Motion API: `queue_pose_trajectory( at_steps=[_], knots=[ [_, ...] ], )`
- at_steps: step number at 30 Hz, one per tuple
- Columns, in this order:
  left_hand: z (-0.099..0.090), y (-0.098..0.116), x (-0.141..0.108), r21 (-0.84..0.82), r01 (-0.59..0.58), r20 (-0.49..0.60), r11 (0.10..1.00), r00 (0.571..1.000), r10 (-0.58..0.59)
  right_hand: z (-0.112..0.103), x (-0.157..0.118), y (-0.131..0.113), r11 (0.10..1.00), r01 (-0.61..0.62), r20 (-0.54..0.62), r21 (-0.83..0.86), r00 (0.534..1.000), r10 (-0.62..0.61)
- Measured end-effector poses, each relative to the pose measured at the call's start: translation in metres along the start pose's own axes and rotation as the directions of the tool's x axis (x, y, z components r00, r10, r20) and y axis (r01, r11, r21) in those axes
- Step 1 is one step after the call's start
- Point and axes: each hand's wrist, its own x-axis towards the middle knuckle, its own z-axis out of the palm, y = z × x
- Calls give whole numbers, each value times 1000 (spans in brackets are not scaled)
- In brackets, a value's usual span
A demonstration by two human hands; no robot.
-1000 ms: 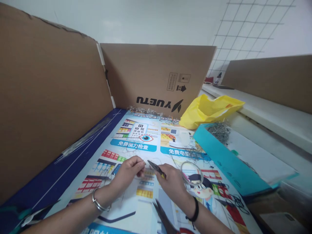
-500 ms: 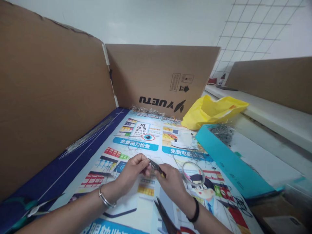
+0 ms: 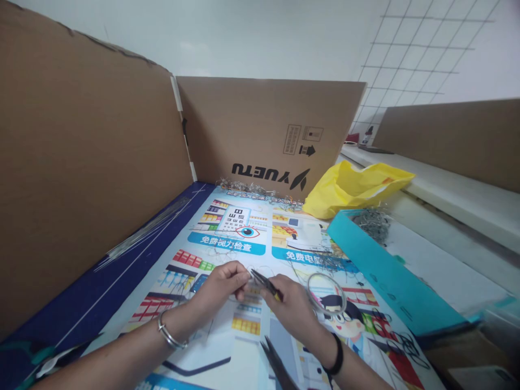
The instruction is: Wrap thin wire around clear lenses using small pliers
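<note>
My right hand is closed around a pair of pliers with dark jaws and a bit of yellow on the handle. The jaws point left, close to the fingertips of my left hand. Thumb and forefinger of that hand are pinched together on a thin wire, which loops faintly near the plier tips; its exact path is hard to make out. Below my hands lies a second dark-jawed tool, its lower part cut off by the frame. A coil of pale wire rests just right of my right hand.
Cardboard panels wall the back and left. A printed poster covers the table, with wire scraps along its far edge. At right are a turquoise box holding tangled wire and a yellow bag. Straight wires lie left; scissors lie lower left.
The plier tips have drawn slightly away from my left fingertips. Both hands sit a little lower in view and keep their grips.
</note>
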Motion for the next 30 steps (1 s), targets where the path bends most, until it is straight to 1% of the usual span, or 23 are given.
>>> queue_pose_trajectory(
  at_steps=[5, 9, 12, 15, 17, 21, 23, 26, 28, 30],
  knots=[
    [2, -3, 0, 59, 24, 19, 998, 1000, -26, 2, -2, 0, 999, 40, 25, 30, 999, -41],
    [2, -5, 1, 131, -11, 10, 991, 1000, 9, 2, -2, 0, 999, 50, 34, 10, 998, -50],
    [1, -5, 0, 137, -24, 35, 990, 999, 19, 0, -3, -1, 998, 67, 20, -13, 998, -66],
    [-1, 0, -1, 143, -42, 46, 989, 998, 35, -2, -2, 1, 997, 74, -32, -29, 997, -75],
    [-3, 5, -2, 187, -61, 33, 980, 998, 56, -4, 0, 4, 998, 64, -83, -19, 994, -65],
    [-8, 10, 2, 274, -69, -59, 959, 994, 88, -7, 7, 16, 997, 2, -191, 75, 982, 12],
    [-12, 9, 4, 374, -59, -98, 926, 990, 103, -7, 10, 22, 991, -32, -225, 127, 972, 61],
    [-17, 7, 8, 557, -53, -118, 829, 983, 142, -6, 12, 28, 986, -56, -248, 157, 964, 94],
    [-19, 7, 13, 640, -48, -100, 767, 984, 145, -6, 13, 28, 986, -55, -251, 159, 963, 94],
    [-18, 9, 19, 727, -80, -38, 682, 987, 156, -5, 12, 27, 985, -52, -256, 163, 962, 93]
  ],
)
